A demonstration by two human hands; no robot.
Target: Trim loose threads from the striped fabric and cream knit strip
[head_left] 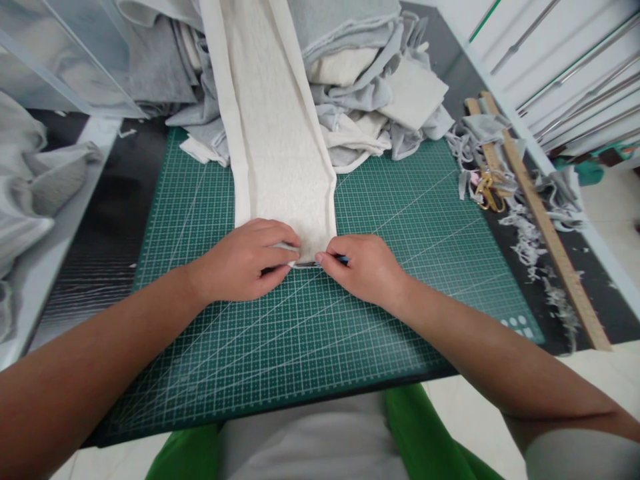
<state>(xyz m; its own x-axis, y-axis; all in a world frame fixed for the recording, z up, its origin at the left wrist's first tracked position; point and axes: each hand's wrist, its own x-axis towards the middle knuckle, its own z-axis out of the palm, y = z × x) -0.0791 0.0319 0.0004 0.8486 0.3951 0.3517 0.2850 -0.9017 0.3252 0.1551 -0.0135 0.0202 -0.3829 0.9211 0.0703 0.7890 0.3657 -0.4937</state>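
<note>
- My left hand [245, 260] presses its curled fingers on the near end of the cream cloth strip [280, 133], pinching its edge.
- My right hand [363, 267] grips a thin blue-tipped tool [320, 263], mostly hidden, at the same edge.
- The strip lies lengthwise on the green cutting mat [400, 220].
- A cloth pile [370, 87] sits at the mat's far edge; a wooden ruler [545, 227] lies to the right among scraps [525, 233].

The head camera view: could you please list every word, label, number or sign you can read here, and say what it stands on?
No text can be read.
Cutting mat: grid lines and pale marks at its right corner, any figures too small to read.
Wooden ruler: graduations too blurred to read.
Cream fabric strip under the left hand and right hand: no print visible.
</note>
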